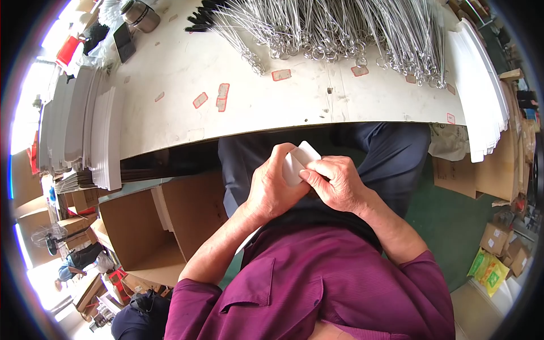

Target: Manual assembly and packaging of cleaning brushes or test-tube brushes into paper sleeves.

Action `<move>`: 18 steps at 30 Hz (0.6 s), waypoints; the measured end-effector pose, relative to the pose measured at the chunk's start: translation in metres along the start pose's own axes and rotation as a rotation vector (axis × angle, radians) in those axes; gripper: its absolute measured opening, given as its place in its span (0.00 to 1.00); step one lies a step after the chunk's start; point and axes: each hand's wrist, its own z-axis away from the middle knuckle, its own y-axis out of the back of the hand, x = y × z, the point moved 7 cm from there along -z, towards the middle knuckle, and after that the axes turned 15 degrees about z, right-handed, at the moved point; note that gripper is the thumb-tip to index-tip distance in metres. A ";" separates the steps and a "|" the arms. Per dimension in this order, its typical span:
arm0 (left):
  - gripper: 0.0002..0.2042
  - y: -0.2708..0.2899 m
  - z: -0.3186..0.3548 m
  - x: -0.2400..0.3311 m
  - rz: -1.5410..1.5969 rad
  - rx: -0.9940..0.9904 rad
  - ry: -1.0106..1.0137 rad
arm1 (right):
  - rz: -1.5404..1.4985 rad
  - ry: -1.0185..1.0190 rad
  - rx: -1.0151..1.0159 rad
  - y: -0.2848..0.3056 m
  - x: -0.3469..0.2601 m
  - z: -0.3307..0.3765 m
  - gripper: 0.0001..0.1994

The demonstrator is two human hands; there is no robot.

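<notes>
Over my lap, in front of the table edge, my left hand (272, 184) is closed around a white cardboard piece (293, 168) with a rounded flap. My right hand (339, 180) pinches the same piece from the other side, its thumb pressed on the white surface. The lower part of the piece is hidden by my fingers and palms. Beyond my hands, a big heap of thin wire-handled brushes (334, 34) with ring ends lies on the table's far side. Some dark bristle heads (199, 18) show at its left end.
The white table (170, 116) carries stacked flat white cardboard at its left edge (105, 136) and right edge (479, 96). A metal flask (141, 17) and a dark phone (124, 42) are at the back left. An open brown carton (141, 232) stands at my left.
</notes>
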 end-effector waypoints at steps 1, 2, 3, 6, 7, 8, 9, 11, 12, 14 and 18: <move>0.32 0.000 -0.001 0.003 0.007 -0.003 -0.030 | -0.001 0.001 -0.002 0.000 0.000 0.001 0.12; 0.31 0.000 -0.001 0.005 0.013 -0.005 -0.060 | 0.001 -0.015 -0.009 0.001 0.001 0.002 0.11; 0.31 -0.001 -0.001 0.006 0.014 -0.003 -0.059 | 0.002 -0.030 -0.016 0.000 0.002 0.003 0.09; 0.29 -0.002 0.000 0.009 0.058 0.056 -0.086 | -0.041 -0.034 0.054 0.001 0.002 0.005 0.05; 0.28 -0.002 0.000 0.009 0.062 0.051 -0.074 | -0.041 -0.035 0.054 -0.001 0.003 0.006 0.05; 0.28 -0.002 -0.001 0.008 0.066 0.047 -0.063 | -0.043 -0.035 0.074 -0.002 0.003 0.007 0.09; 0.28 -0.002 -0.001 0.008 0.067 0.047 -0.063 | -0.045 -0.036 0.094 -0.002 0.003 0.009 0.16; 0.26 -0.002 0.000 0.007 0.051 0.039 -0.094 | -0.094 -0.096 0.102 -0.006 0.006 0.012 0.20; 0.26 -0.002 -0.001 0.006 0.052 0.040 -0.093 | -0.143 -0.157 0.111 -0.007 0.009 0.014 0.26; 0.24 -0.003 -0.001 0.005 0.009 0.019 -0.122 | -0.174 -0.246 0.063 -0.005 0.010 0.015 0.27; 0.22 -0.006 -0.001 0.005 0.007 0.021 -0.106 | -0.256 -0.392 -0.001 -0.010 0.022 0.022 0.21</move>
